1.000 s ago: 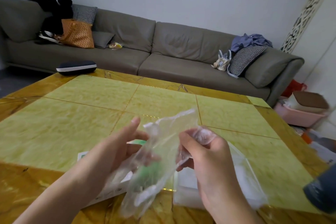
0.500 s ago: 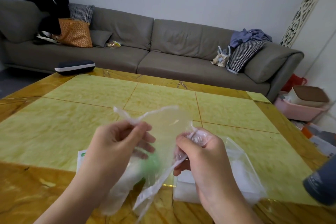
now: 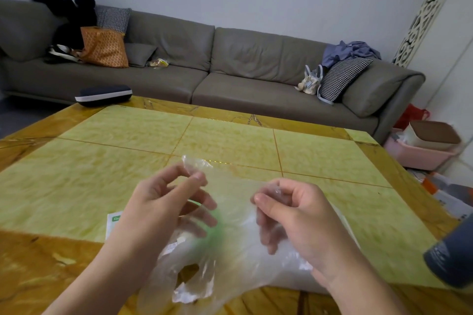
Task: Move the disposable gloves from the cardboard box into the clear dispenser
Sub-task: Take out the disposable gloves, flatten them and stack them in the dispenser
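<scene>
A thin clear disposable glove is stretched in the air between both hands over the near part of the table. My left hand pinches one corner of it between thumb and forefinger. My right hand pinches the other side, fingers curled. The glove's lower part hangs crumpled below. Under the hands lies the white and green cardboard box, mostly hidden. A clear plastic dispenser lies behind my right hand, largely covered.
The yellow-green marble table has an amber border. A dark glasses case sits at its far left edge. A dark cylinder stands at the right edge. A grey sofa runs behind; a pink bin is at the right.
Both hands have drawn apart, spreading the glove wider and flatter between them. The left hand shifted its pinch to the glove's upper corner.
</scene>
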`<state>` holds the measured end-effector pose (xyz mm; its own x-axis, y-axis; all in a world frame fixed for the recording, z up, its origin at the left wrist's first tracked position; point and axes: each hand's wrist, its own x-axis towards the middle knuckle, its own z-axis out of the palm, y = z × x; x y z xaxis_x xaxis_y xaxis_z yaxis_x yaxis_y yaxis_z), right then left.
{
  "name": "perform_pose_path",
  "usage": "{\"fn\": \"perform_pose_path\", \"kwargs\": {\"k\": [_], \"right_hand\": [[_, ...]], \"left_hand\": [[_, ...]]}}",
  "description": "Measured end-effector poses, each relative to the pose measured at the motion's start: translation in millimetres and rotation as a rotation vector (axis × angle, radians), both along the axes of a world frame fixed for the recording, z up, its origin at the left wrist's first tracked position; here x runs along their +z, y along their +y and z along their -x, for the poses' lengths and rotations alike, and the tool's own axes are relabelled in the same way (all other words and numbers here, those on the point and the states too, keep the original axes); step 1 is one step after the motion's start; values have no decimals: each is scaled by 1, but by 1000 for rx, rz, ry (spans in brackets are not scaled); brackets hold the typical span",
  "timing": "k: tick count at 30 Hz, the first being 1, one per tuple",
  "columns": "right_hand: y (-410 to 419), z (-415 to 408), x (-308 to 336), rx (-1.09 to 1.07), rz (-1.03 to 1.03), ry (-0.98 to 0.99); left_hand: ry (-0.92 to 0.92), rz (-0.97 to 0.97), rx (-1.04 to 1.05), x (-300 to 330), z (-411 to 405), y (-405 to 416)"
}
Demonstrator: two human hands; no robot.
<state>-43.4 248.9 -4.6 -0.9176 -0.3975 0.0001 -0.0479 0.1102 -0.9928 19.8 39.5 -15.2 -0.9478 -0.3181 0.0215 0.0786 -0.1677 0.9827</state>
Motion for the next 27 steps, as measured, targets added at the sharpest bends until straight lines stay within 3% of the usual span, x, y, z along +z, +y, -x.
{"fn": "perform_pose_path", "kwargs": {"k": [6, 9, 15, 16, 19, 21, 23, 27], "right_hand": [[13, 4, 0, -53, -19, 35], [22, 3, -1, -72, -77, 68], [54, 18, 4, -191, -34, 92], [60, 22, 4, -230, -21, 79], [78, 35, -2, -331, -108, 72], [84, 41, -9, -351, -211, 75], [85, 43, -14, -347, -287, 64], [93, 49, -25, -367, -489, 74]], "left_hand": [[-3, -73, 32, 2, 4, 6], [-31, 26, -48, 7, 7, 15], [29, 171, 85, 23, 22, 39], [63, 280, 141, 25, 23, 44], [348, 946, 378, 38, 22, 66], [559, 1218, 279, 45, 26, 90], [459, 1313, -8, 38, 38, 115], [-155, 1516, -369, -3, 65, 130]]}}
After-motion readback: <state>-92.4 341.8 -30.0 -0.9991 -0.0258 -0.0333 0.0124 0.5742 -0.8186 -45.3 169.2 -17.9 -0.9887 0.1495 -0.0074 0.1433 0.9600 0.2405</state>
